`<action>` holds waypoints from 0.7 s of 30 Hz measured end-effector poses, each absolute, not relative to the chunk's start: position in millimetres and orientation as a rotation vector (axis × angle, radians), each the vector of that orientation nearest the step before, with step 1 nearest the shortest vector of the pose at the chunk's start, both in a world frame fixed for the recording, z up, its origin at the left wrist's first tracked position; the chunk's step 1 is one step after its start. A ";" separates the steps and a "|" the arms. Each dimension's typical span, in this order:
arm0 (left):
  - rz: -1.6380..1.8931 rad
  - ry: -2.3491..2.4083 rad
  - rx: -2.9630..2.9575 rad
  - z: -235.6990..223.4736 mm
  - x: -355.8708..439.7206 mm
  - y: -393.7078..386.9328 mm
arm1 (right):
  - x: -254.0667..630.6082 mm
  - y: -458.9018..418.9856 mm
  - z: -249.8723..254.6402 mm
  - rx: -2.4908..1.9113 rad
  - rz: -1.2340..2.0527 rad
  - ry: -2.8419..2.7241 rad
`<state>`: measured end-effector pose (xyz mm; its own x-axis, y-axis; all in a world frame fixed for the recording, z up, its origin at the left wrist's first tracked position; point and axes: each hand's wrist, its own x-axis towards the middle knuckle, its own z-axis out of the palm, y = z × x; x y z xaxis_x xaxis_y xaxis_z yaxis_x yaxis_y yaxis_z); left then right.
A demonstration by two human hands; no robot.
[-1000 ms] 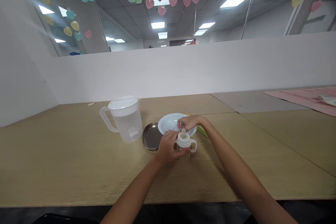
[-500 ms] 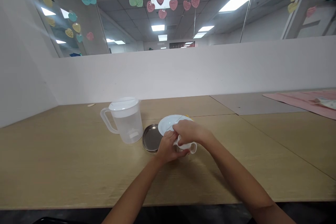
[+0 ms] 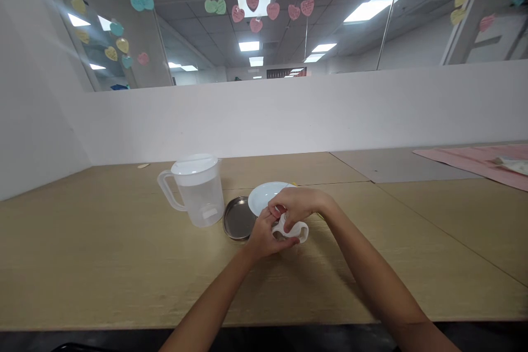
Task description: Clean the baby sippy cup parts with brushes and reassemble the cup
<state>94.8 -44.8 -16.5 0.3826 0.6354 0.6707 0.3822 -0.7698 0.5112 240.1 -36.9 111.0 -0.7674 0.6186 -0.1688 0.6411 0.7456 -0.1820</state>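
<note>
Near the front middle of the table, both my hands close round a small white piece with loop handles. What it sits on is mostly hidden; something clear shows faintly below it. My left hand grips it from the left, thumb stretched across the front. From above, my right hand has its fingers curled down onto the white piece. Just behind them lies a white plate, partly covered by the right hand. A dark round metal tray is left of my hands, its edge beside the plate.
A translucent lidded pitcher stands left of the tray, handle to the left. A pink cloth and a grey sheet lie at the back right of the wooden table. A white wall with windows rises behind.
The white piece has tilted and turned a little, showing more of its loops. My right hand has shifted slightly, its wrist raised. My left hand stays nearly in place.
</note>
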 end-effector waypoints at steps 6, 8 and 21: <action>1.327 0.943 2.330 -13.4 95.1 -47.8 | 239.2 -36.5 111.6 1.040 -0.325 2.838; 1.340 0.952 2.332 -13.0 94.5 -48.1 | 239.3 -37.2 112.2 1.052 -0.305 2.840; 1.322 0.869 2.446 -13.6 90.6 -44.0 | 252.3 -33.1 117.6 1.043 -0.702 2.851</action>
<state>90.6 -44.0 -13.6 0.4179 0.5969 0.6848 0.3916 -0.7986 0.4571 252.3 -33.1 117.6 -0.7755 0.6068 -0.1742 0.6183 0.6744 -0.4036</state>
